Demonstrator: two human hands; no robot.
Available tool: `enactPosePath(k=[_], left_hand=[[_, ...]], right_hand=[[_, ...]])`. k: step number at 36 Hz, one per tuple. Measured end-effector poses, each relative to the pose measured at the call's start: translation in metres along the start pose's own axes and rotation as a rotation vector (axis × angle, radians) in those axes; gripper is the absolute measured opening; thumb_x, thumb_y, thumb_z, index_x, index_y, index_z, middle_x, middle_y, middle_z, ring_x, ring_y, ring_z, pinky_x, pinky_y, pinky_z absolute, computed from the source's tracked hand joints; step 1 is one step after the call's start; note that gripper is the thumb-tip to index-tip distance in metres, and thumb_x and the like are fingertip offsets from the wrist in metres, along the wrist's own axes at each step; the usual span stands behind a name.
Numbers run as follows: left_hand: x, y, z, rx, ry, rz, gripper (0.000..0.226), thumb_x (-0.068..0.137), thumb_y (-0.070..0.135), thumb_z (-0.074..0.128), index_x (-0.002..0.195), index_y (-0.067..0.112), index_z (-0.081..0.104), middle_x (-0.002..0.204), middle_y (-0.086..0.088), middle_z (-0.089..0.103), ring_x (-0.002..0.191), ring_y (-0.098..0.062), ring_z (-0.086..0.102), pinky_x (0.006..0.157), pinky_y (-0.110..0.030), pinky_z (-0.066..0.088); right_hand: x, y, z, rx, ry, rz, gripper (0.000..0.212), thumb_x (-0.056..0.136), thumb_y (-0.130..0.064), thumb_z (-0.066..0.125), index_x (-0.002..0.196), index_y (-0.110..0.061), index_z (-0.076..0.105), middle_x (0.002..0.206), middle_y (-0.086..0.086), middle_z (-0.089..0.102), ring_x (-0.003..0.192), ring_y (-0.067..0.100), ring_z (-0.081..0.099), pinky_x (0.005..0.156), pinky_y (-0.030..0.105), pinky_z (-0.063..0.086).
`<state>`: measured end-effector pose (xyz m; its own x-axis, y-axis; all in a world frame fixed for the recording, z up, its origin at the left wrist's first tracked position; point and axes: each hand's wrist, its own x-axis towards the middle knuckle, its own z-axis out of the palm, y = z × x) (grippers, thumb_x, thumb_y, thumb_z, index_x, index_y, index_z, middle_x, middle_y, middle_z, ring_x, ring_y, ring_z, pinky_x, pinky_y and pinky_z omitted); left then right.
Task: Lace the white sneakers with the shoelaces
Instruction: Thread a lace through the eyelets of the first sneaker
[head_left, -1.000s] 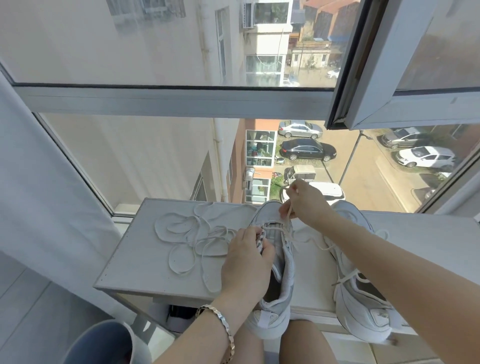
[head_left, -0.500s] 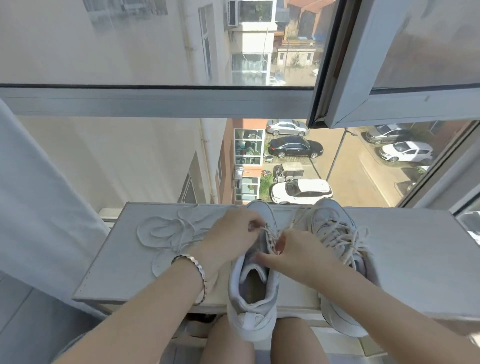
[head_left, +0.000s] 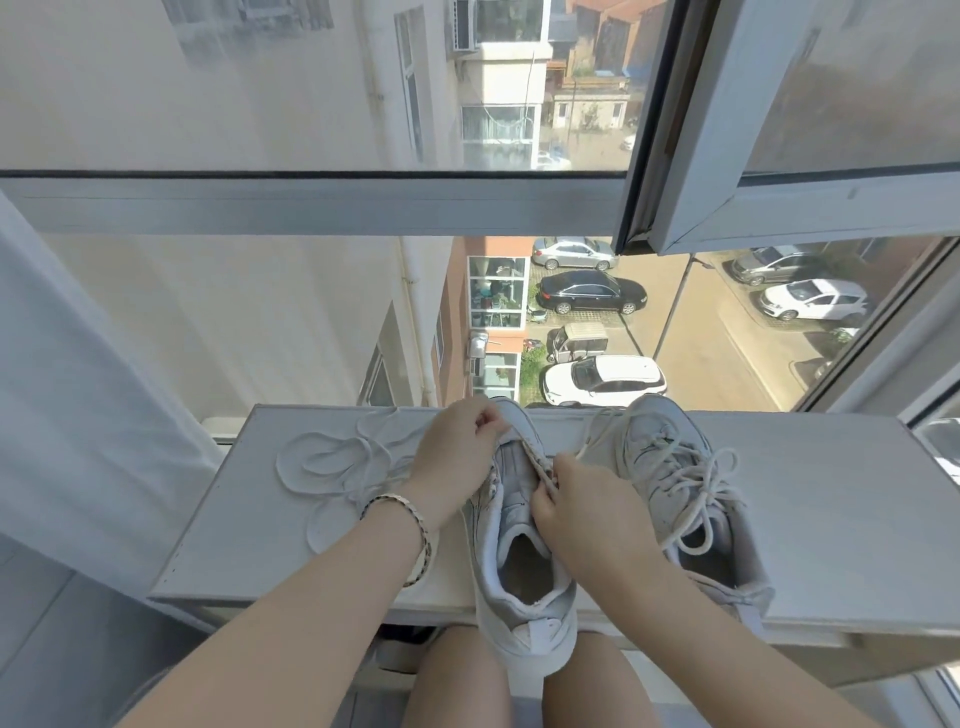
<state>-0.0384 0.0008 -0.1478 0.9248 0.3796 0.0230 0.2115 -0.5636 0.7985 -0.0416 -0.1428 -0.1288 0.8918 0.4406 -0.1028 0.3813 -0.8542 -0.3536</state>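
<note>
Two white sneakers stand on a white sill. The left sneaker (head_left: 519, 561) lies toe away from me, its heel over the near edge above my knees. My left hand (head_left: 457, 457) pinches the shoe's left eyelet edge near the toe. My right hand (head_left: 582, 504) pinches the right eyelet edge, with a white lace end running from its fingertips toward the right. The right sneaker (head_left: 680, 483) beside it has its lace threaded and lying loose. A loose white shoelace (head_left: 332, 467) lies in loops on the sill, left of my left hand.
The white sill (head_left: 831, 519) runs under a large window with a street and parked cars far below. An opened window sash (head_left: 779, 156) juts in at upper right. A white curtain (head_left: 78, 415) hangs at the left. My knees sit below the sill's near edge.
My right hand came down from above the toe to the shoe's right eyelet edge. My left hand moved forward from the tongue to the left eyelet edge near the toe.
</note>
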Motion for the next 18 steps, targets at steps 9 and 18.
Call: enactPosePath(k=[9,18], left_hand=[[0.005,0.020,-0.002,-0.107,0.003,-0.030,0.011,0.098,0.013,0.043,0.102,0.017,0.053,0.098,0.004,0.056,0.083,-0.011,0.055,0.063,-0.021,0.040],[0.009,0.023,-0.024,0.619,-0.448,0.473,0.027,0.094,0.018,0.053,0.119,0.016,0.063,0.103,0.004,0.054,0.102,-0.016,0.053,0.079,-0.020,0.035]], right_hand=[[-0.001,0.000,0.005,-0.044,0.017,0.017,0.017,0.097,-0.025,0.035,0.084,-0.014,0.036,0.063,-0.002,0.032,0.063,0.021,0.040,0.045,0.024,0.021],[-0.004,0.001,0.006,-0.020,0.045,0.002,0.019,0.097,-0.033,0.035,0.087,-0.017,0.036,0.064,-0.004,0.034,0.068,0.022,0.043,0.046,0.026,0.023]])
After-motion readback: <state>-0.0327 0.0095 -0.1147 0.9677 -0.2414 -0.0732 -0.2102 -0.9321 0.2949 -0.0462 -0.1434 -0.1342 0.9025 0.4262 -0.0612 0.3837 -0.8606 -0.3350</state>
